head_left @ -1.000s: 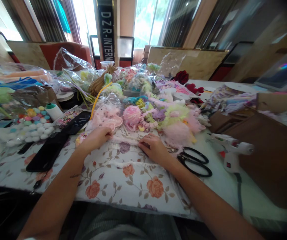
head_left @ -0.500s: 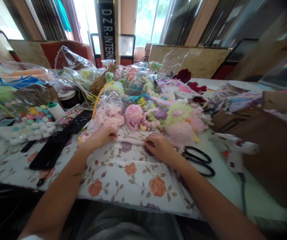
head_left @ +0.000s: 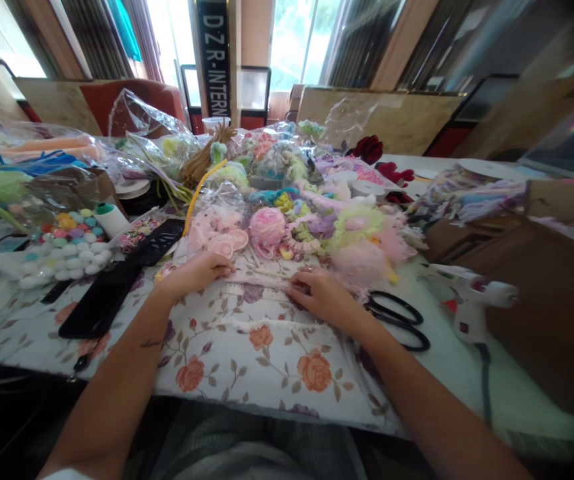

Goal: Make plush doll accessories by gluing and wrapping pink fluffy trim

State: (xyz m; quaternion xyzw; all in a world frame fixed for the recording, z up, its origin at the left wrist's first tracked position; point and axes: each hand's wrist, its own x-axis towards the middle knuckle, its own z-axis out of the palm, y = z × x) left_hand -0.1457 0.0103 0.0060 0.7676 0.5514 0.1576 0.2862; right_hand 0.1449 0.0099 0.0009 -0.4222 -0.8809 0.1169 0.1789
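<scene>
A thin pale pinkish strip [head_left: 259, 279], too blurred to name more closely, stretches low over the flowered cloth [head_left: 261, 373]. My left hand [head_left: 201, 272] is closed, pinching its left end with thumb and fingers. At the other end, the curled fingers of my right hand [head_left: 319, 293] hold it too. Just beyond the strip sit a pink ball of yarn [head_left: 267, 225] and some pink pieces in clear plastic [head_left: 221, 230]. Black-handled scissors [head_left: 395, 308] lie beside my right wrist, their blades mostly hidden.
A white glue gun [head_left: 467, 297] with a cord stands at right, by a cardboard box [head_left: 521, 313]. Leftward are a black phone [head_left: 99, 300], pompoms [head_left: 74, 260] and a thread spool [head_left: 111, 220]. Fluffy pastel pieces [head_left: 361, 240] and plastic bags pile up behind.
Both hands stay in nearly the same place, holding the strip. My left hand has shifted very slightly, and its fingers look more extended.
</scene>
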